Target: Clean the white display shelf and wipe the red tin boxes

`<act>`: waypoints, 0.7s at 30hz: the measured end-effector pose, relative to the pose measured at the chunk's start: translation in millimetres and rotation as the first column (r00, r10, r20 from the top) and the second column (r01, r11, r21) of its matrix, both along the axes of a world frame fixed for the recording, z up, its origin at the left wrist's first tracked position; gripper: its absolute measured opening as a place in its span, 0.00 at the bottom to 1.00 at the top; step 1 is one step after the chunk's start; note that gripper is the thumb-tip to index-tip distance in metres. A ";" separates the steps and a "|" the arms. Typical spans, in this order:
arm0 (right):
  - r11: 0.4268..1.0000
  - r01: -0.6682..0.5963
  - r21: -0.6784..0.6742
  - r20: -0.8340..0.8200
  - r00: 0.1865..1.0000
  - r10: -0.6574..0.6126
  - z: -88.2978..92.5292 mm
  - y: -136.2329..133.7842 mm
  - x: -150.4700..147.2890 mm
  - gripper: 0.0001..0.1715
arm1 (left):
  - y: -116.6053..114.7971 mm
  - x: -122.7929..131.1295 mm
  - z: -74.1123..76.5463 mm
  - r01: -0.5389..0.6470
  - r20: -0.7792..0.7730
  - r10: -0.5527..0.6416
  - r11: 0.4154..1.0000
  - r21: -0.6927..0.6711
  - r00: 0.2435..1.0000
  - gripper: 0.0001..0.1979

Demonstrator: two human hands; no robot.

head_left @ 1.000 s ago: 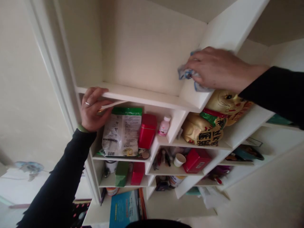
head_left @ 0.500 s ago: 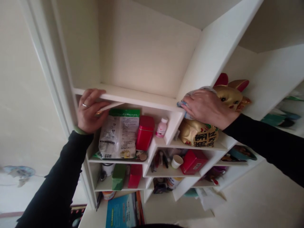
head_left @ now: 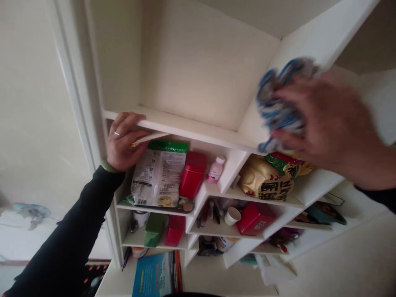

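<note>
We recorded the right hand (head_left: 340, 130) as motion-blurred; its fingertips merged with the smeared folds of a crumpled cloth (head_left: 280, 109), and we could not establish whether the cloth touched the divider (head_left: 324, 31). Hand and cloth hid the upper part of the golden figure (head_left: 258, 177). We lost the right sleeve (head_left: 382, 199) at the right edge, the left sleeve (head_left: 62, 247) at the bottom left. The left hand (head_left: 124, 144) covered one end of a pale strip (head_left: 154, 136), which we could not identify. The bottom edge cut off the blue book (head_left: 150, 274).
</note>
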State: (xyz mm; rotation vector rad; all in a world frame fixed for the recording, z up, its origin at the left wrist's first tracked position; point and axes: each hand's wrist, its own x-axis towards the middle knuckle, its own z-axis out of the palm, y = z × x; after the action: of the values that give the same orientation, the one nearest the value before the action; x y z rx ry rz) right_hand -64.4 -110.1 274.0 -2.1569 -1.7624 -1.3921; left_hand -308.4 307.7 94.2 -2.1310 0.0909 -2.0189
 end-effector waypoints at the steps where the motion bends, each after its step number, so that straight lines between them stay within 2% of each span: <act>1: 0.989 -0.035 -0.146 0.004 0.999 0.036 -6.2 7.9 6.9 0.49 | -0.5 -0.2 0.3 -0.013 0.004 0.013 1.000 0.012 1.000 0.07; 3: 0.950 -0.068 -0.304 -0.054 0.997 0.054 -21.5 21.8 23.2 0.46 | -1.4 -0.5 0.6 -0.009 0.025 0.007 0.997 0.078 1.000 0.07; 6: 0.919 -0.095 -0.382 -0.114 0.992 0.055 -32.3 36.9 44.0 0.35 | -2.9 -0.6 0.2 -0.030 0.041 0.025 0.991 0.132 0.999 0.09; 9: 0.872 -0.084 -0.482 -0.161 0.987 0.006 -19.3 56.8 54.2 0.34 | -5.2 -0.6 -0.7 -0.095 0.033 0.093 0.993 0.065 0.995 0.07; 11: 0.847 -0.019 -0.531 -0.213 0.971 -0.112 -5.5 78.3 57.9 0.35 | -7.3 -0.7 -1.1 -0.079 0.041 0.077 0.995 0.060 0.996 0.07; 14: 0.823 0.085 -0.562 -0.296 0.908 -0.296 8.7 118.3 62.9 0.32 | -9.8 -0.9 -1.5 -0.021 0.049 0.016 0.995 0.100 0.999 0.13; 18: 0.803 0.176 -0.569 -0.375 0.814 -0.444 12.2 161.6 65.0 0.25 | -8.4 -0.2 -3.4 0.030 0.019 -0.030 1.000 0.009 0.999 0.11; 21: 0.806 0.196 -0.558 -0.409 0.781 -0.473 9.0 168.5 59.6 0.26 | -5.1 1.4 -4.9 -0.009 0.008 0.009 1.000 -0.029 1.000 0.09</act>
State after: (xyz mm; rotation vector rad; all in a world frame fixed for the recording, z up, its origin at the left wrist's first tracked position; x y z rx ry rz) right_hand -4.8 58.4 283.0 -2.8652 -1.6512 -0.2534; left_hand -307.0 302.6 89.3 -2.1362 0.0511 -2.0358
